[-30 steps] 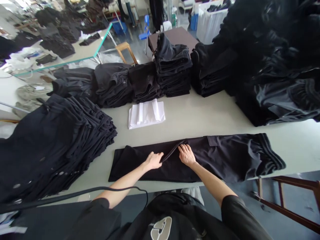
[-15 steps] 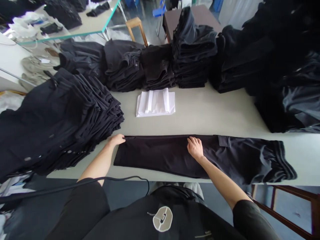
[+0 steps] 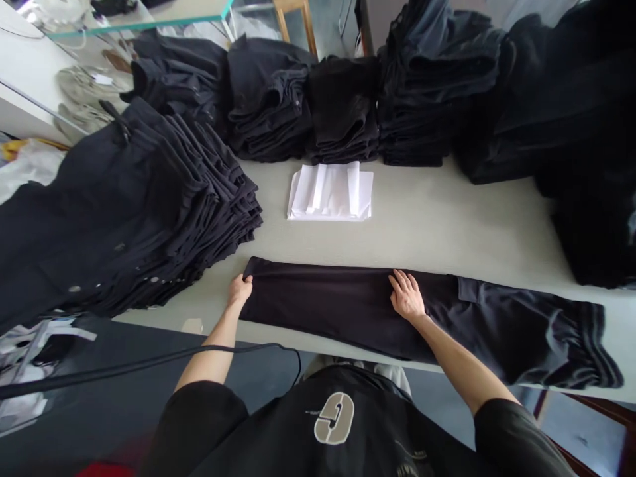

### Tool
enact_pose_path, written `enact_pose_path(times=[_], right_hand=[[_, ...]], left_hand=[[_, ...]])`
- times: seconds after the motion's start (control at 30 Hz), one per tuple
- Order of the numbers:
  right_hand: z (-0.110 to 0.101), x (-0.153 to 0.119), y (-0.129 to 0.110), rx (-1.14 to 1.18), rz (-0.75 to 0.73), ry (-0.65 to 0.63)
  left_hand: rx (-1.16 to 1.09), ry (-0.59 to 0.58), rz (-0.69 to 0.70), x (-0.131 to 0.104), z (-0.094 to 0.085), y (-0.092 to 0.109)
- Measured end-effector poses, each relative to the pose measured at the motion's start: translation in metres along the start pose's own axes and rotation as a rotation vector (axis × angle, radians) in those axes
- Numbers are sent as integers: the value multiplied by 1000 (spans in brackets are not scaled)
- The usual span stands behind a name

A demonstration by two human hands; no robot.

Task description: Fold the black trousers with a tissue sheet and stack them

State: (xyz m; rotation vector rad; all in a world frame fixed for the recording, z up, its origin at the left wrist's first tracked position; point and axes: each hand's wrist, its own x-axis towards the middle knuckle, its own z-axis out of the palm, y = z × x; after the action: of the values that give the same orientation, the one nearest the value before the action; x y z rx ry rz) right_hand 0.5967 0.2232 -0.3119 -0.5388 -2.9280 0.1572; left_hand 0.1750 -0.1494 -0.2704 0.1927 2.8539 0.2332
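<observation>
A pair of black trousers (image 3: pixel 328 298) lies folded lengthwise along the front of the table, its elastic waistband at the right and its leg hems at the left. My left hand (image 3: pixel 240 289) is closed on the hem end, with the fingers partly hidden by the cloth. The upper hem corner stands slightly raised. My right hand (image 3: pixel 407 295) rests flat on the trousers near their far edge, fingers stretched out, to the left of the pocket flap (image 3: pixel 468 289).
White paper sheets (image 3: pixel 332 192) lie beyond the trousers. A large pile of dark trousers (image 3: pixel 163 199) is at the left. Several folded dark stacks (image 3: pixel 268 99) line the back, with more dark garments (image 3: pixel 527 106) at the right. A black cable (image 3: pixel 149 363) crosses before my left arm.
My left hand has shifted from the far hem corner down toward the middle of the hem. My right hand stays on the cloth, fingers straighter. The whole view has shifted.
</observation>
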Motion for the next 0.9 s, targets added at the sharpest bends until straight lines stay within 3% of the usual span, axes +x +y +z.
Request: enact_pose_path(times=[0.13, 0.23, 0.4, 0.5, 0.57, 0.67, 0.73, 0.83, 0.9], right_hand=[[1, -2, 0, -3, 6, -31], [3, -6, -2, -1, 98, -15], [-3, -9, -12, 26, 56, -52], [-17, -16, -17, 47, 41, -61], [-31, -34, -10, 63, 119, -6], [-57, -93, 26, 1, 485, 218], [-76, -149, 65, -106, 856, 351], [-100, -232, 131, -189, 1316, 295], [-111, -270, 170, -139, 1474, 183]], left_hand=[[69, 183, -70, -39, 27, 0], [85, 156, -138, -59, 37, -12], [106, 50, -192, -42, 27, -31], [102, 115, -202, -32, 18, -24], [116, 224, -162, -41, 16, -16], [81, 334, 107, -84, 28, 0], [4, 293, 393, -128, 45, 21], [-114, 123, 755, -204, 79, 85], [-151, 17, 946, -254, 104, 142]])
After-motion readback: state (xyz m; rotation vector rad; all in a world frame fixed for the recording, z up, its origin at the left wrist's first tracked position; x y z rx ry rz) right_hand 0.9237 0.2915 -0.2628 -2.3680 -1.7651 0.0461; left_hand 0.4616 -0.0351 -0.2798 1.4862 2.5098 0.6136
